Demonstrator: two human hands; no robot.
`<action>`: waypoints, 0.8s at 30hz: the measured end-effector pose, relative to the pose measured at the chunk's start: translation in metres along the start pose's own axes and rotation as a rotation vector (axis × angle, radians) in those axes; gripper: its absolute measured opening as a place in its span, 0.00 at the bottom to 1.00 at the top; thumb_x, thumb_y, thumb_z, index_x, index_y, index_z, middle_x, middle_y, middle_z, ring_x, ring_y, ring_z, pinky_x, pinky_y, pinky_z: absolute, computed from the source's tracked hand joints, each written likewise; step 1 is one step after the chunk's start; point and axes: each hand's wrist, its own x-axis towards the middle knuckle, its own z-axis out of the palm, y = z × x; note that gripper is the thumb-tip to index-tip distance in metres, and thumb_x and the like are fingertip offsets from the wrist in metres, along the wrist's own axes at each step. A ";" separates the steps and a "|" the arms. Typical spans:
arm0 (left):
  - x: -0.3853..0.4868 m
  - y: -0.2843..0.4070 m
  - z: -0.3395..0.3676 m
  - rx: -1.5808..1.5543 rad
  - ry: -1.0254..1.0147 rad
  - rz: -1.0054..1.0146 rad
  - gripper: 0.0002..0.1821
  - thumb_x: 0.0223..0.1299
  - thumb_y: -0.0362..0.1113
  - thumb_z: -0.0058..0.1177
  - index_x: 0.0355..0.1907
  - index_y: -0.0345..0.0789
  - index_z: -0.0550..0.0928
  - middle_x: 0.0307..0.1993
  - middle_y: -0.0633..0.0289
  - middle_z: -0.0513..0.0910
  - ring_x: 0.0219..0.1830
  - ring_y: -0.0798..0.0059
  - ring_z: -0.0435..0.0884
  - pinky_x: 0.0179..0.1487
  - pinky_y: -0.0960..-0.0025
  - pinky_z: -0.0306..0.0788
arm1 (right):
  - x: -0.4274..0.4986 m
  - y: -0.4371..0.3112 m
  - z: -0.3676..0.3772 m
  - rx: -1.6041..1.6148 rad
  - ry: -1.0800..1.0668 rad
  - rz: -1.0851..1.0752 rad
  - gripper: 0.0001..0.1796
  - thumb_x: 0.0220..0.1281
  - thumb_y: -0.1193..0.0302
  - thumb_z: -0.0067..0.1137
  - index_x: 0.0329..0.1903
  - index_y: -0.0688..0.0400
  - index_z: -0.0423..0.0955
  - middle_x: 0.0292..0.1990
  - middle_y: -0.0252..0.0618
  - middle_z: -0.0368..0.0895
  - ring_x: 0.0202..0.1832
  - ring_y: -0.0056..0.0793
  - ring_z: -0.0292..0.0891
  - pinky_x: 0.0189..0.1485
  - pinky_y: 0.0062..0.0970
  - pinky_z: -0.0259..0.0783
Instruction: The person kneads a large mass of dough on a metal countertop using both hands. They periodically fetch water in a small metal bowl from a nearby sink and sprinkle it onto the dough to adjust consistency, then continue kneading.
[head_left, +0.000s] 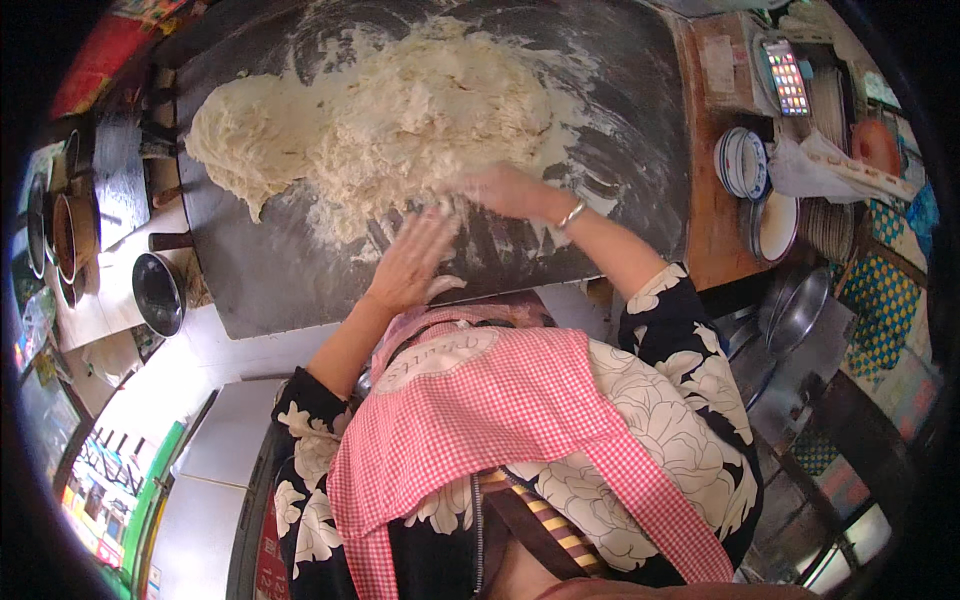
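A large mass of rough, shaggy dough (435, 112) lies on a dark, flour-dusted worktop (262, 300), with a smoother lobe at its left end. My left hand (416, 251), blurred, is at the dough's near edge, fingers extended and pointing away from me. Close beside it, my right hand (499, 191) reaches in from the right against the same edge, a silver bangle on its wrist; its fingers are blurred, and whether they grip any dough is hidden. Bits of dough cling around the left fingers. Loose flour is smeared about both hands.
On the wooden surface (705, 255) at the right stand stacked bowls (741, 163), a white enamel-like basin (776, 225) and a box (724, 64); a lit phone (786, 79) is beside the box. Metal bowls (799, 311) are lower right. A dark bowl (159, 294) sits off the worktop's left edge.
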 end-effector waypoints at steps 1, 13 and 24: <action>0.010 0.005 0.004 -0.021 -0.078 0.077 0.51 0.60 0.62 0.53 0.77 0.35 0.55 0.78 0.51 0.52 0.80 0.55 0.49 0.81 0.50 0.41 | -0.001 -0.004 -0.015 0.054 0.042 -0.011 0.21 0.74 0.66 0.48 0.66 0.48 0.74 0.59 0.41 0.82 0.53 0.35 0.83 0.57 0.34 0.76; 0.161 0.041 0.061 0.059 -0.284 0.267 0.45 0.64 0.63 0.47 0.76 0.38 0.58 0.74 0.55 0.64 0.72 0.58 0.67 0.69 0.54 0.65 | -0.138 0.012 -0.012 0.635 1.048 0.401 0.19 0.76 0.71 0.46 0.63 0.65 0.73 0.60 0.42 0.80 0.62 0.30 0.75 0.65 0.29 0.69; 0.120 0.009 -0.015 0.118 -0.109 0.198 0.33 0.63 0.43 0.57 0.71 0.40 0.68 0.69 0.54 0.71 0.65 0.54 0.73 0.65 0.54 0.69 | -0.082 0.030 0.059 0.110 1.129 0.543 0.28 0.76 0.67 0.44 0.74 0.61 0.58 0.73 0.50 0.62 0.76 0.48 0.55 0.76 0.39 0.52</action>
